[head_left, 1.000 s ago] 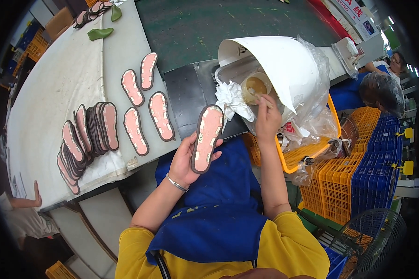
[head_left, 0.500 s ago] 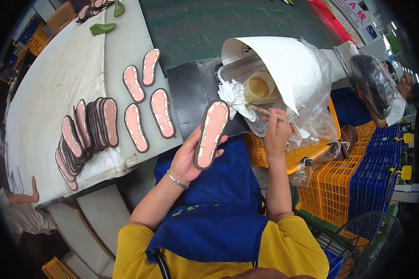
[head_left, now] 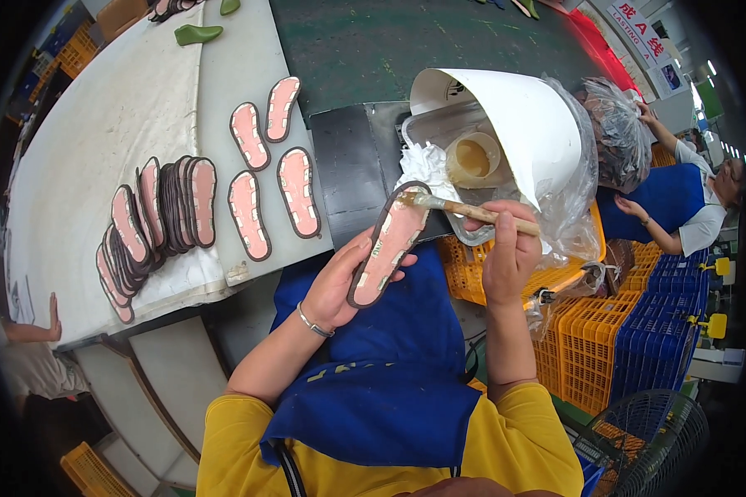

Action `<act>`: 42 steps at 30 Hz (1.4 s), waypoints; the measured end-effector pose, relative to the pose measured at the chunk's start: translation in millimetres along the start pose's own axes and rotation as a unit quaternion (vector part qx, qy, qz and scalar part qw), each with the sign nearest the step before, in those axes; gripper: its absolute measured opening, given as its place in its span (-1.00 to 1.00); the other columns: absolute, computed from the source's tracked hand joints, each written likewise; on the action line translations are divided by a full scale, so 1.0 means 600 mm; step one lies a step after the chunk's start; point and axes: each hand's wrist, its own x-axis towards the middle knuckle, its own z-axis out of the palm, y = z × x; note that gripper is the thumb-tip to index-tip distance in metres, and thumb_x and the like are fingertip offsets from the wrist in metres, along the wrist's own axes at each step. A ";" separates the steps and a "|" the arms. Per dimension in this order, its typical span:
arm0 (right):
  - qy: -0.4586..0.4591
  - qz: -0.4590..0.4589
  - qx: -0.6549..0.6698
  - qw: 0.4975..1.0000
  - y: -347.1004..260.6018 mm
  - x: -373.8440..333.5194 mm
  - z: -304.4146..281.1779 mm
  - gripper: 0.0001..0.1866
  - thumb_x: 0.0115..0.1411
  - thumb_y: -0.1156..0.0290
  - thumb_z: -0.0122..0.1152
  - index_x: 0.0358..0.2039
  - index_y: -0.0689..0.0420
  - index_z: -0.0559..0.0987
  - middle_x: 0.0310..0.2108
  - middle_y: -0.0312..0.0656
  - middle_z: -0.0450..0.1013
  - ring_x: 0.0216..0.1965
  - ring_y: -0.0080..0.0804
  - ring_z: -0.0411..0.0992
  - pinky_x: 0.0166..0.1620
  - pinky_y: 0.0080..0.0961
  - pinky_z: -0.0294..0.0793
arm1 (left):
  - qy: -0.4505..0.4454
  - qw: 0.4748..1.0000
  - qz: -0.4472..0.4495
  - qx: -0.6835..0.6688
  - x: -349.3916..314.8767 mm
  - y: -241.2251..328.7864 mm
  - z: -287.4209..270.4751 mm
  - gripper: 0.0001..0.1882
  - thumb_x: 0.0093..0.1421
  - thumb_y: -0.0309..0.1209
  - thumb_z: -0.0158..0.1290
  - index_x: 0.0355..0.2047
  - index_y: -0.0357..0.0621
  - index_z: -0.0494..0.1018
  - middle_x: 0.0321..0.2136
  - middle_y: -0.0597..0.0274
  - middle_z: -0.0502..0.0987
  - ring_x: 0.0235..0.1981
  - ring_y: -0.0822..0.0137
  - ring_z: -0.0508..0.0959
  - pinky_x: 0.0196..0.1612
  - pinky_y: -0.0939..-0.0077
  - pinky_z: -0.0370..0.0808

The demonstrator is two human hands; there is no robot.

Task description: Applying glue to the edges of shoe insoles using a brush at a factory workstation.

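My left hand [head_left: 340, 280] is closed around a shoe insole [head_left: 387, 251] with a pink face, a dark rim and pale tabs along its edge. In my right hand [head_left: 510, 253] is a wooden-handled brush [head_left: 471, 211], its bristles against the upper end of the insole. Beyond the brush a tub of tan liquid [head_left: 472, 159] sits in a clear tray [head_left: 414, 128], beside crumpled white cloth [head_left: 423, 162]. Left of my hands, several similar insoles [head_left: 297, 192] lie flat on the table, and a row of stacked insoles [head_left: 192, 203] leans together.
A curved white sheet [head_left: 526, 116] shields the tray on the right. Yellow crates [head_left: 584, 352] and blue crates [head_left: 659, 331] stand at the right, near a fan [head_left: 646, 439]. A co-worker at right has a hand on a filled plastic bag [head_left: 615, 137]. Green shoe lasts [head_left: 197, 35] lie far left.
My right hand has brought the brush from beside the tub onto the insole's upper end. The left hand still holds the insole. The co-worker and the bag at right have shifted.
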 end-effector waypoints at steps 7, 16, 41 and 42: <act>-0.093 -0.166 -0.184 0.964 -0.042 -0.007 0.013 -0.91 0.22 0.56 0.09 -0.28 0.27 0.53 -0.47 -0.09 0.51 -0.51 -0.30 0.51 -0.41 -0.50 0.46 | 0.012 0.999 0.020 0.049 -0.006 0.003 -0.001 -0.50 0.45 -0.29 -0.32 0.31 -0.29 0.08 0.15 -0.05 0.37 0.10 0.06 0.48 0.11 0.31 0.48; -0.020 0.065 0.169 0.983 -0.039 -0.009 0.028 -0.81 0.39 0.39 0.02 -0.22 0.29 0.45 -0.51 -0.14 0.49 -0.57 -0.52 0.44 -0.41 -0.64 0.46 | 0.006 0.998 0.016 0.059 -0.011 0.004 -0.001 -0.45 0.45 -0.24 -0.29 0.35 -0.26 0.04 0.16 0.05 0.37 0.09 0.22 0.48 0.09 0.47 0.45; 0.052 -0.101 0.053 0.992 -0.049 -0.006 0.019 -0.81 0.38 0.45 -0.08 -0.22 0.31 0.47 -0.37 -0.09 0.51 -0.45 -0.46 0.50 -0.36 -0.60 0.49 | 0.010 0.999 0.033 0.040 -0.036 0.012 -0.002 -0.49 0.45 -0.23 -0.30 0.30 -0.28 0.10 0.18 -0.06 0.35 0.12 0.04 0.47 0.15 0.24 0.45; 0.057 -0.124 -0.004 0.991 -0.040 0.005 0.015 -0.81 0.37 0.47 -0.05 -0.21 0.32 0.48 -0.37 -0.10 0.50 -0.45 -0.44 0.49 -0.33 -0.57 0.50 | 0.006 0.999 0.035 0.037 -0.038 0.012 -0.001 -0.49 0.45 -0.23 -0.29 0.30 -0.28 0.10 0.18 -0.06 0.35 0.12 0.04 0.47 0.15 0.24 0.45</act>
